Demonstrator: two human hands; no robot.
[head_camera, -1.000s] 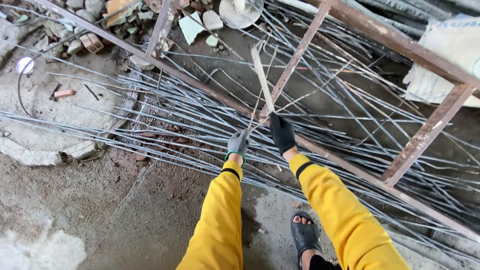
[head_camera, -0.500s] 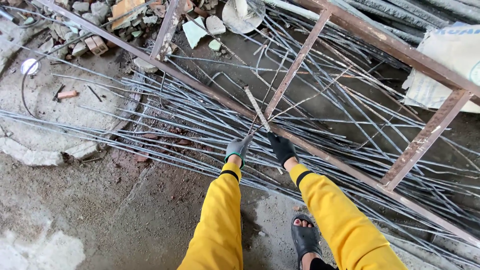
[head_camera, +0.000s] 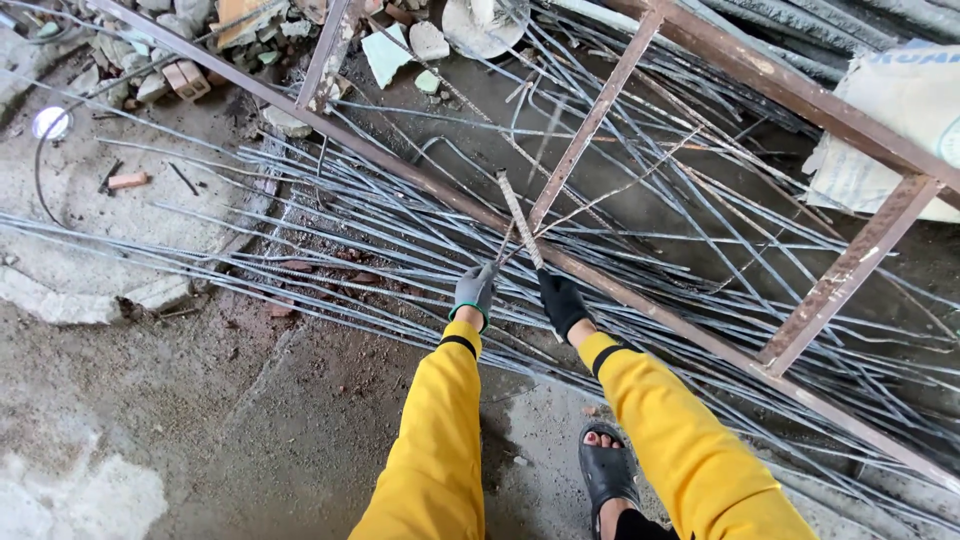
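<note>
My right hand (head_camera: 562, 302), in a black glove, grips the lower end of a short ribbed steel bar (head_camera: 520, 215) that points up and away from me. My left hand (head_camera: 475, 290), in a grey glove, is closed just left of it on a thin steel rod (head_camera: 505, 245) from the pile. Both sleeves are yellow. The hands hover over a spread of long thin steel rods (head_camera: 330, 225) lying on the ground, right at a rusty angle-iron frame (head_camera: 420, 180) that crosses diagonally over them.
A pale sack (head_camera: 900, 120) lies at the right under the frame. Broken bricks and rubble (head_camera: 190, 75) sit at the top left, by a round concrete slab (head_camera: 110, 220). My foot in a black sandal (head_camera: 605, 470) stands on dirt below.
The ribbed bar has tipped and looks shorter than a second ago. Both hands stayed close together at the frame's bar, and the view has shifted slightly.
</note>
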